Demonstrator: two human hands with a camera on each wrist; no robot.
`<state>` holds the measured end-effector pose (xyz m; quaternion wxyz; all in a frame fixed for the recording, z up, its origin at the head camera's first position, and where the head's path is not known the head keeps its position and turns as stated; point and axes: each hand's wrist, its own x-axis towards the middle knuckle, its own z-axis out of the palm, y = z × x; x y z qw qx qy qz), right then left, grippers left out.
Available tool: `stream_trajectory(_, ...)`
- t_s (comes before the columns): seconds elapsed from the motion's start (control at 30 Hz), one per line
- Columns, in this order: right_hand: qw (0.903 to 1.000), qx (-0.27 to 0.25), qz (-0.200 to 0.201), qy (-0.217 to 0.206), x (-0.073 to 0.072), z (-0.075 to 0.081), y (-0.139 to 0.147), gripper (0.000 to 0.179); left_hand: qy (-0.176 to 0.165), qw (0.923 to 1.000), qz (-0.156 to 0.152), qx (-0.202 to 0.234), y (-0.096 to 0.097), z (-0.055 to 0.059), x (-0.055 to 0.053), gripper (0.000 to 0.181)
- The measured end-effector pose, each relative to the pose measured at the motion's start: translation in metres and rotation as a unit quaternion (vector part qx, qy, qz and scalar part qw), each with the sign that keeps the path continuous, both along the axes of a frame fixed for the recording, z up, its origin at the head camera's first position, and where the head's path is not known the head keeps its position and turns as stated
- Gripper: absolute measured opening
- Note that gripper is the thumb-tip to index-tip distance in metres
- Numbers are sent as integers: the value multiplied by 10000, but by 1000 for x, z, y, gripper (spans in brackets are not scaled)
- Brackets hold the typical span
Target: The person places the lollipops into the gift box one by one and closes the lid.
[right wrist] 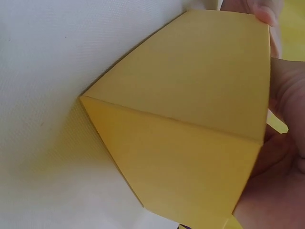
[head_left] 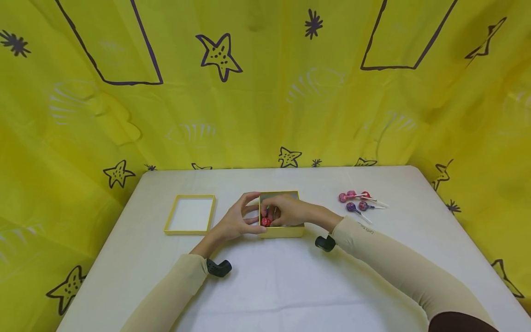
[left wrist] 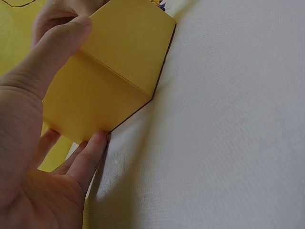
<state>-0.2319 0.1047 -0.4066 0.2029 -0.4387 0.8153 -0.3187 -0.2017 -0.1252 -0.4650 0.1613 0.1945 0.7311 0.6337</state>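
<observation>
A yellow open-topped box [head_left: 282, 232] with a pale inside stands on the table. My left hand [head_left: 238, 220] grips its left end, thumb at the front corner and fingers spread along the side; in the left wrist view the thumb [left wrist: 66, 40] lies over the upper edge and fingertips touch low on the wall. Reaching in from the right, my right hand [head_left: 288, 210] has its fingers curled down inside the box, pinching at a red-wrapped lollipop [head_left: 265, 222] in the left part. The right wrist view shows mostly the box's outer walls [right wrist: 181, 81], which hide the fingertips.
Several lollipops lie loose right of the box, pink and red ones [head_left: 342, 197] behind purple ones [head_left: 351, 206], sticks pointing right. Left of the box lies a yellow-rimmed lid [head_left: 190, 232], white inside up. A yellow patterned curtain [head_left: 249, 115] hangs around the white-covered table [head_left: 257, 286].
</observation>
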Motion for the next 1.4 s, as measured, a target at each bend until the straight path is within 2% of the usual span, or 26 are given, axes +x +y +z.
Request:
stream_trajectory(0.33,9999,52,22,-133,0,10,7,30,14,10000,8,68,0,1,1,98)
stream_trajectory(0.5,9999,75,28,151,0,21,16,35,-58,9999,92,-11,1,1,3,98)
stream_trajectory(0.77,9964,239,-526,617,1,44,38,45,-114,9997,133,-145,2,1,1,97)
stream_trajectory(0.97,9914,321,-723,1045,3,61,61,48,-166,9995,153,-202,1,2,2,97)
stream_trajectory(1.23,9853,479,-1110,1208,5,66,98,51,-166,9996,152,-174,1,0,2,98)
stream_trajectory(1.4,9797,534,-1411,1319,7,64,122,49,-156,9998,120,-74,0,2,2,97)
